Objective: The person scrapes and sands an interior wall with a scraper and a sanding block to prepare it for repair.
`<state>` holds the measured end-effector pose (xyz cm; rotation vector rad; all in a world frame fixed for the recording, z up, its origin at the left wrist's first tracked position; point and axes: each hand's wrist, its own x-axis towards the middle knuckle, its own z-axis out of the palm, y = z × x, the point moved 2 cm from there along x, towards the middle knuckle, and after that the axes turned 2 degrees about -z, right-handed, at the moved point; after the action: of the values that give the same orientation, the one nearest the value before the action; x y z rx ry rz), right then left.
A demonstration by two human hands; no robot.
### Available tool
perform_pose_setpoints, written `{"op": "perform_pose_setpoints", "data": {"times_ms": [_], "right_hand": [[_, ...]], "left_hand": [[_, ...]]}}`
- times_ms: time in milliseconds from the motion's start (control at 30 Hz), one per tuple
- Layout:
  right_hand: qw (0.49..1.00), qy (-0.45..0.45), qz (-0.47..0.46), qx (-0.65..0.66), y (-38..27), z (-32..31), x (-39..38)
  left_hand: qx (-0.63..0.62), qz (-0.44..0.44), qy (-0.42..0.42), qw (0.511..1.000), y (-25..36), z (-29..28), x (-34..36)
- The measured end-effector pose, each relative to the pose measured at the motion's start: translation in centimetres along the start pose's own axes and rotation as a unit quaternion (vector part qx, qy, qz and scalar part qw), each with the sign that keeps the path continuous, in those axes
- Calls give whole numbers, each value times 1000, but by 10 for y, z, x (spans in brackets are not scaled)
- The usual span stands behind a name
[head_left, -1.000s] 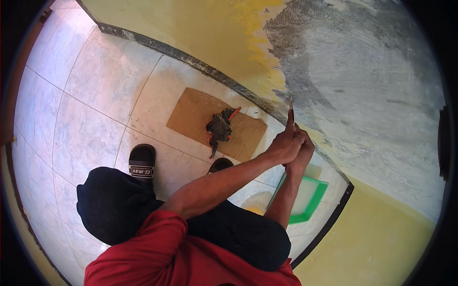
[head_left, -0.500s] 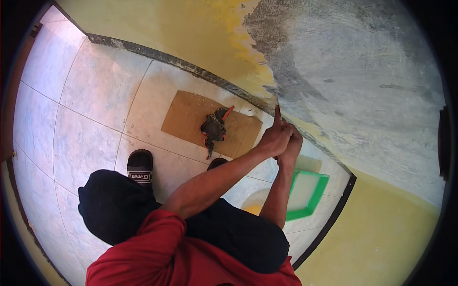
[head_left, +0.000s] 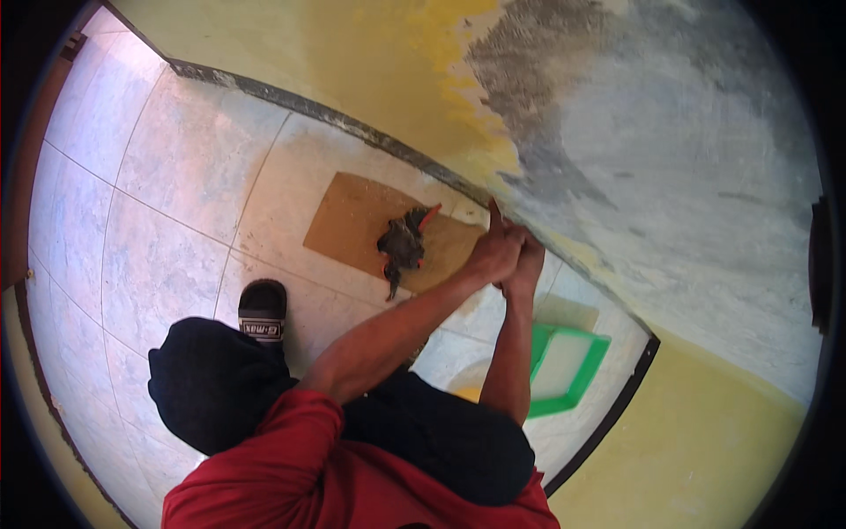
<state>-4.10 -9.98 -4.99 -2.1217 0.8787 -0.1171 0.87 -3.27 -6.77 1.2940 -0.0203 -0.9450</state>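
Note:
Both hands are together low against the patchy yellow-and-grey wall [head_left: 573, 150], just above its dark skirting [head_left: 335, 118]. My left hand [head_left: 496, 257] is closed over a thin tool, its index finger pointing along it to the wall. My right hand [head_left: 526, 263] is closed just behind it, around the same tool, whose shape is mostly hidden. Below and left of them a brown cardboard sheet [head_left: 337, 212] lies on the tiles, with a crumpled dark item with red-orange parts [head_left: 401, 238] on it.
A green-rimmed tray [head_left: 573, 379] sits right of my right forearm. A yellow object [head_left: 467, 393] is mostly hidden behind my leg. My sandalled left foot [head_left: 263, 300] stands on the tiled floor [head_left: 176, 167]. A dark wooden edge [head_left: 44, 159] runs along the far left.
Both hands and the tool have moved left and downward in the picture, toward the skirting, over the past second. The grip looks the same. The cardboard and tray have shifted only slightly in view.

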Motion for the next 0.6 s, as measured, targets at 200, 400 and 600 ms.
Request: {"op": "perform_pose_setpoints", "data": {"times_ms": [200,400,600], "right_hand": [[983,97,-11,155,-19,-25,-28],[979,74,-6,192,-21,-35,-29],[998,30,58,13,-27,-15,-12]], "left_hand": [[84,2,-76,994,34,15,-34],[74,8,-68,995,42,22,-43],[43,39,-6,998,10,7,-16]]}}
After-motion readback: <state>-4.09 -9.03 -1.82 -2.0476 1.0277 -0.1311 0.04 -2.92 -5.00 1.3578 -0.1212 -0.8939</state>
